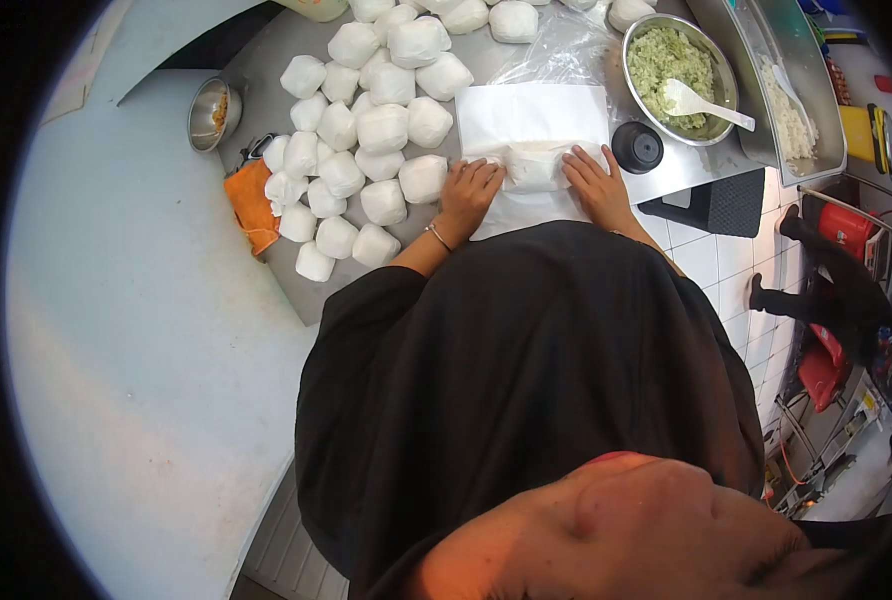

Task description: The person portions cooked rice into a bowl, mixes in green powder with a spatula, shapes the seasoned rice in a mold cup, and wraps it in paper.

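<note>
A sheet of white wrapping paper (536, 110) lies on the metal worktop, its near part folded over a lump to form a paper parcel (534, 168). My left hand (469, 197) is at the parcel's left end, fingers bent and close together over the paper edge. At the right end my right hand (600, 183) lies on the paper with its fingers stretched out and apart. What is inside the parcel is covered. To the left, many finished white paper parcels (382, 128) are piled, some stacked on others.
A steel bowl (734, 85) of green shredded food holds a white rice paddle (701, 103). Beside it are a black round lid (637, 147) and a metal tray (828, 150) of rice. A small bowl (202, 125) and an orange cloth (253, 208) are left. Another person (836, 290) stands right.
</note>
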Demonstrator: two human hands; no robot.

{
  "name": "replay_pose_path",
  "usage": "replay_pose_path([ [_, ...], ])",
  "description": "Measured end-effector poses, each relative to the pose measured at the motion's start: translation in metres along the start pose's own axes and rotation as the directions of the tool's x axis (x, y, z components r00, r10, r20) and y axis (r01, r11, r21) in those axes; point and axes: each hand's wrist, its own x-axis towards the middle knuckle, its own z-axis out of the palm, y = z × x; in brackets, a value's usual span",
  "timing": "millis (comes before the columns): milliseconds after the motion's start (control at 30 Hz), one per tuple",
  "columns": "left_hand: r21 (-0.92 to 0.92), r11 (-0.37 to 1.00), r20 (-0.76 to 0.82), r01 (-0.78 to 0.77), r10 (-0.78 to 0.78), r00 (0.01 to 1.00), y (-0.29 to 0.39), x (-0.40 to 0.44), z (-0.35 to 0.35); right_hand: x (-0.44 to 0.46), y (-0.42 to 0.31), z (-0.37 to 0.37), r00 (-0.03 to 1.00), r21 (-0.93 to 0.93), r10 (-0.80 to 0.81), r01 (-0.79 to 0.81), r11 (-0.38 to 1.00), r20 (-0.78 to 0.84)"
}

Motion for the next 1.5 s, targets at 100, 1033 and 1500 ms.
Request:
replay_pose_path([
  [100,-0.032,0.998,-0.014,-0.055,0.054,0.998,-0.009,0.001,-0.003,0.001,0.008,-0.005,0.998,0.017,-0.056,0.057,0.998,-0.035],
  [1033,-0.209,0.942,0.361,0.262,-0.175,0.916,-0.028,0.061,0.0,0.056,0.013,-0.021,0.942,0.343,0.243,-0.312,0.886,0.23],
  [1500,-0.325,0.934,0.105,0.146,-0.118,0.987,-0.016,0.032,-0.006,0.02,-0.001,0.002,0.944,0.648,0.328,-0.22,0.729,-0.049],
])
